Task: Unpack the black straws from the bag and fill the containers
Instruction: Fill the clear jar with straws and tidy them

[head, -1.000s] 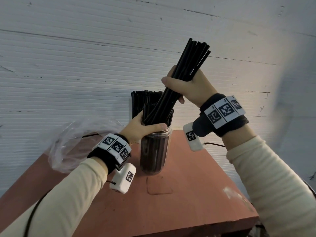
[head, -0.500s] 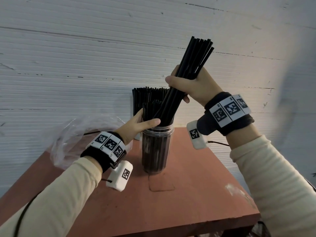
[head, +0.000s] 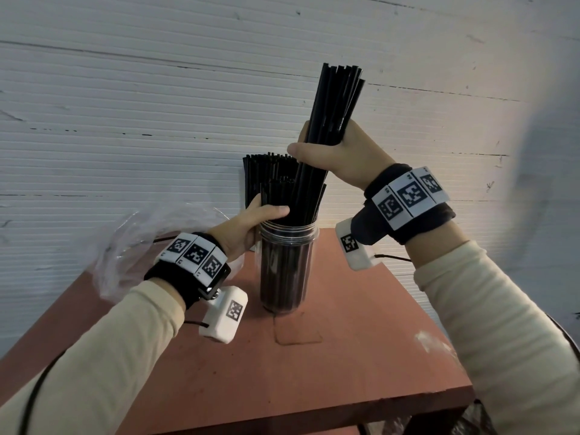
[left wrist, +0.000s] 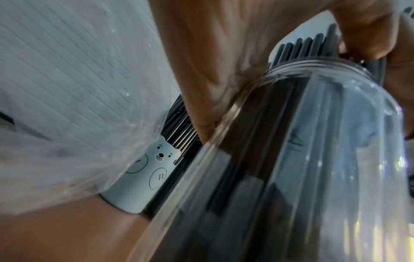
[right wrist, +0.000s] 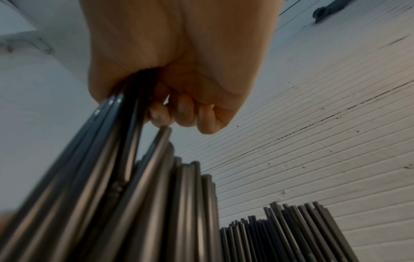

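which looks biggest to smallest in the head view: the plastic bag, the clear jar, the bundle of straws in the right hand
1. plastic bag, the widest spread
2. bundle of straws in the right hand, longest but thin
3. clear jar

Bundle and jar look close. The bundle's lower end runs into the jar, so that order is unsure.

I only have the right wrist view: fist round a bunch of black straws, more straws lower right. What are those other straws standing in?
Observer: A pale cup with a cartoon bear, seen from the left wrist view. It stands behind the clear jar.
Operator: Is the bunch going into that jar?
Observer: Yes. In the head view the lower ends of the bunch of straws held by the right hand are already inside the jar's mouth, tilted.
Operator: Left hand?
Observer: The left hand grips the straws just above the jar's rim.
Operator: Where is the bag?
Observer: A crumpled clear plastic bag lies at the table's far left; whether any straws are left in it I cannot tell.
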Demonstrator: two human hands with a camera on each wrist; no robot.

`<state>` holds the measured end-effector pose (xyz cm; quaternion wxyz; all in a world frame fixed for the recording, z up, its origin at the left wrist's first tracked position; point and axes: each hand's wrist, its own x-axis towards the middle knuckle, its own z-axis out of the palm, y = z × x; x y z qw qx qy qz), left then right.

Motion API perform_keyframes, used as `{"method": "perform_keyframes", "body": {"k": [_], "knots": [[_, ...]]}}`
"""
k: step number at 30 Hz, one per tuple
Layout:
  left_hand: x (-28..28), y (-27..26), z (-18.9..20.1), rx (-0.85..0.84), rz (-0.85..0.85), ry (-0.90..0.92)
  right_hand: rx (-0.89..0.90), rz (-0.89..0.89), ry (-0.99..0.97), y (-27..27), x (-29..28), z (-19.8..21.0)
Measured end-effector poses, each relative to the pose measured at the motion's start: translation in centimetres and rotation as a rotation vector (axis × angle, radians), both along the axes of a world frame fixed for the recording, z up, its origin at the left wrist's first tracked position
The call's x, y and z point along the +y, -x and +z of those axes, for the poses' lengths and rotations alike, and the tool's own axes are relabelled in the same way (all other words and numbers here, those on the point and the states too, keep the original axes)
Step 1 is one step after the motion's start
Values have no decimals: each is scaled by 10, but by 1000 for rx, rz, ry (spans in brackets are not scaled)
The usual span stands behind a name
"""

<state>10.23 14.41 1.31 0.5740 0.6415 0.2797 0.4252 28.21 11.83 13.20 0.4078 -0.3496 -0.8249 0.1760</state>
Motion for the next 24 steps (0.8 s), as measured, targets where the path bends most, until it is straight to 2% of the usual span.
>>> {"method": "perform_keyframes", "body": {"k": [8,14,16,20,22,24], "knots": [[-2,2,-6,98,101,-65,-61,51,82,11,8,-25],[-14,4,-10,107,130,-51,-35,47,93,9,2,-39],[-17,4,-9,128,144,-63,37,3,79,9,-2,-38],[-23,2,-14,76,203,-43,194,-144,-33,6,-11,-37],[-26,2,-15,77,239,-55,266,-190,-151,6,-16,-31],[-28,2,-14,120,290,-103,255,-236,-301,9,-20,-21]]}}
